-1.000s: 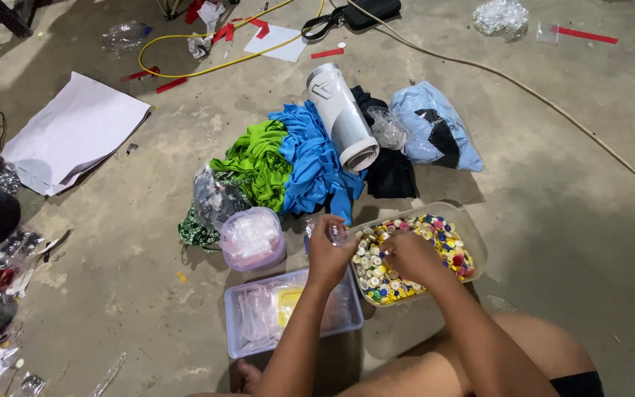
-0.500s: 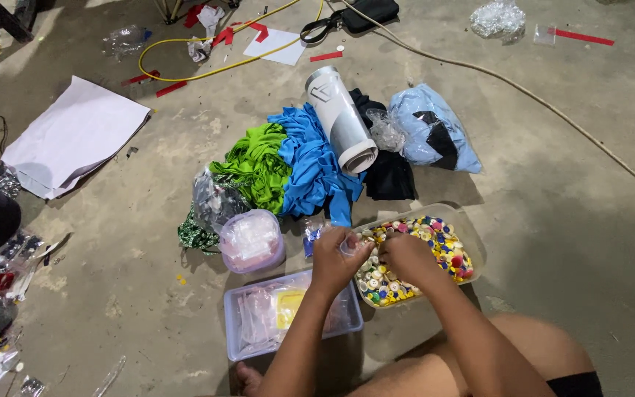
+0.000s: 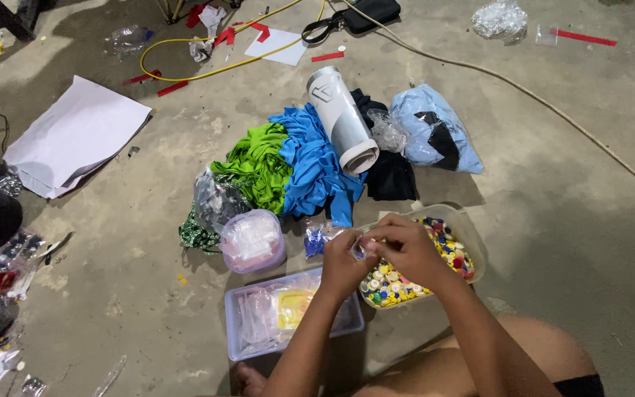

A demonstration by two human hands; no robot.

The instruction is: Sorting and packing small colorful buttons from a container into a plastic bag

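— What do the hands have hold of?

— The left hand and right hand meet fingertip to fingertip, pinched shut on a small clear packet held between them.

— And around that grip?

— Just beneath it sits a clear tub full of mixed coloured buttons. Below-left of the hands lies a flat clear box of small bags; further left, a round lidded pot. Beyond the grip — green cloth, blue cloth and a rolled white sheet.

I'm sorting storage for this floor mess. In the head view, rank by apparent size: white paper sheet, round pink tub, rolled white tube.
1. White paper sheet, clearly largest.
2. Rolled white tube.
3. Round pink tub, though it looks close to the tube in area.
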